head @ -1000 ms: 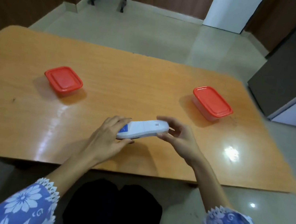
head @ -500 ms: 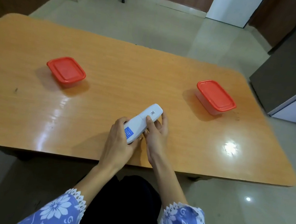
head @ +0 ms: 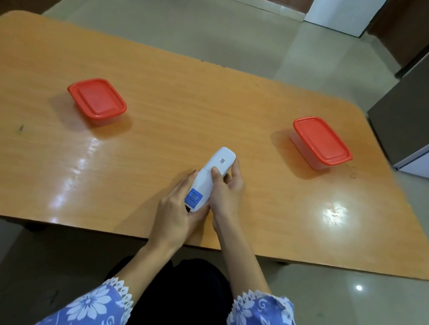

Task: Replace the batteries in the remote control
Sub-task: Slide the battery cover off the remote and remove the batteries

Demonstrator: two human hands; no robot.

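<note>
Head view, looking down over a table. Both forearms reaching up from the bottom edge of the frame, converging toward the lower centre; loose blue sleeves (head: 91,308) with white floral print and scalloped lace cuffs pushed back to mid-forearm.

Left hand (head: 175,212) just left of centre, back of the hand to the camera, fingers curled around the lower end of the remote control (head: 209,179), cupping it from the left and from underneath. Right hand (head: 227,192) immediately right of it, wrapped around the remote's right side, thumb laid across the back face at a faint seam roughly halfway up the body, fingers curled behind. Both hands closed on the remote, neither spread; heels of the two hands nearly touching below it.

Remote held at the centre of the frame, over the near part of the table (head: 38,177), tilted with its upper end leaning right and away. Back side up: smooth white plastic, long with rounded ends, a blue label with small white print near the lower end, a tiny dark square code near the top. Whether the lower end rests on the tabletop, not clear.

Table glossy orange-brown wood grain with rounded corners, bright light reflections on the varnish. Left container (head: 96,100) at mid-left and right container (head: 321,142) at mid-right, each a clear rectangular tub with a red snap-on lid, lids on, well apart from the hands. Pale polished floor tiles beyond.
</note>
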